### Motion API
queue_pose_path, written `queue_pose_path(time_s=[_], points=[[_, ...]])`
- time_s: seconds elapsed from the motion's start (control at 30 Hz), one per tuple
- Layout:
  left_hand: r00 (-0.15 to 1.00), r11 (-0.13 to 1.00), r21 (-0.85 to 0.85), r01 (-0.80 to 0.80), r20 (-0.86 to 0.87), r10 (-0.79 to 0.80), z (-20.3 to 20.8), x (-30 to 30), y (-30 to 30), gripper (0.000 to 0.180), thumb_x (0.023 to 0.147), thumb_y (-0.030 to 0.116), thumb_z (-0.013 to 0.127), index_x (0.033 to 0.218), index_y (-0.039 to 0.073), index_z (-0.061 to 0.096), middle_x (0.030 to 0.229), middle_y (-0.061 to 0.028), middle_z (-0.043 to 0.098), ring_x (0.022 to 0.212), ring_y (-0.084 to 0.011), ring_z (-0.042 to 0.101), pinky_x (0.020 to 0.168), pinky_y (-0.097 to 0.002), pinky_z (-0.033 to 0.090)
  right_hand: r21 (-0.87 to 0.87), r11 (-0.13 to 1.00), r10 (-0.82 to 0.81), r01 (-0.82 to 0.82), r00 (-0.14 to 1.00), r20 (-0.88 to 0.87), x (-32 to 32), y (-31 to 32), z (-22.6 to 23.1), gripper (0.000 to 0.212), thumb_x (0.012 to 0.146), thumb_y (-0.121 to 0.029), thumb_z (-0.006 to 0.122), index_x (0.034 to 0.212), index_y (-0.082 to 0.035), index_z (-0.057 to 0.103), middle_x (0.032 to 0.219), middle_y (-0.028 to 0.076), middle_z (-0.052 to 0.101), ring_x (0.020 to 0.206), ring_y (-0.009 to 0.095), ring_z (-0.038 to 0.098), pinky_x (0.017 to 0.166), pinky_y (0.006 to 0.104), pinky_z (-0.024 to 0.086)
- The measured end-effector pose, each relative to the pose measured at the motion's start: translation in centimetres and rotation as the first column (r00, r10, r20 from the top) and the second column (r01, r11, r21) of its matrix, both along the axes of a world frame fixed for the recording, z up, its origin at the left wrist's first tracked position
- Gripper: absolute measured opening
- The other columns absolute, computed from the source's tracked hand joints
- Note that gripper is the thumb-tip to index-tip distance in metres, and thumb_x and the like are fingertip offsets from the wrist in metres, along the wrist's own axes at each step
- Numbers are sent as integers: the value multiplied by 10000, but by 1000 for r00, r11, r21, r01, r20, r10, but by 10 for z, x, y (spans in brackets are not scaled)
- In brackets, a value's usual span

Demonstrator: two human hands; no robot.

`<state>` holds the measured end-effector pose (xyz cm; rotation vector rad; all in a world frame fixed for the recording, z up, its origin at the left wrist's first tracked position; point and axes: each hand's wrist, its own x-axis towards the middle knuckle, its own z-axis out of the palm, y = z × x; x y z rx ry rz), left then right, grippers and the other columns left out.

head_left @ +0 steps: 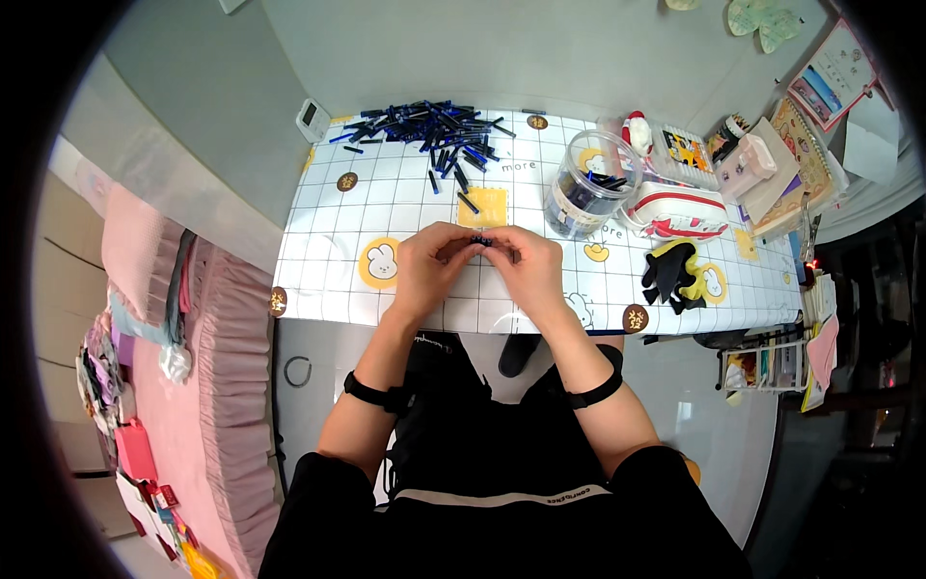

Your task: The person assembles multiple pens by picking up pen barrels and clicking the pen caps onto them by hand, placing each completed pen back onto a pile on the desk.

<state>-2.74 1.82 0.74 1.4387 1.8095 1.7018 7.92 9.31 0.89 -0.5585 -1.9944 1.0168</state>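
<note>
Dark-blue small slim piece point(481, 242) | left hand point(430, 264) and right hand point(528, 265), grips narrow, pinch it between them, equally near | long axis seemingly parallel to white gridded desk's point(323, 217) front edge, over front half

Pale wall point(434, 58) ahead of the hands point(424, 270); darker grey wall section point(193, 106) ahead and left. Under the hands, surface point(313, 217): white, gridded, round brown patches point(347, 181). Well left of them, bed point(169, 415), pink, gathered skirt point(231, 386). Lower than the hands, floor point(328, 425): grey, glossy, bright reflection point(685, 410) to their right. Farther right, small pale rack point(767, 388). Far right side dark.
</note>
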Motion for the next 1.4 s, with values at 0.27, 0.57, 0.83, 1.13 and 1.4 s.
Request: queue_pose_path(time_s=[0.27,0.57,0.83,1.13,1.4], points=[[963,997,77,11,-268,9,17,8,-1,137,652,-46,580,782,-7,555,737,-83,562,661,-153,572,603,-219,472,288,950,-88,122,988,-126,9,-4,9,132,641,7,579,770,-17,560,710,95,567,611,224,553,527,255,432],[953,920,370,126,-303,-9,63,29,33,209,653,-43,586,858,-11,561,758,-89,568,663,-143,564,609,-214,477,431,859,-167,278,946,-277,36,13,60,137,655,26,565,787,-11,558,730,92,569,641,208,563,573,243,433],[924,859,503,94,-366,114,74,34,77,142,656,5,599,797,19,597,765,-89,595,672,-156,576,599,-219,461,414,830,-223,373,903,-367,40,48,77,136,675,-9,566,810,-22,557,737,85,570,645,194,560,556,236,422],[857,905,414,95,-497,138,58,34,91,213,682,53,561,894,32,552,932,-103,555,987,-285,464,890,-380,309,578,724,-311,377,926,-214,40,61,66,135,698,-65,540,826,-30,566,893,89,559,861,258,491,738,322,388],[816,872,463,-156,-437,378,71,-7,53,273,710,38,516,980,7,490,1021,-138,476,982,-285,432,829,-326,339,609,699,-206,374,921,-330,37,36,78,174,688,-62,524,855,-15,535,982,110,501,872,276,463,757,342,363]])
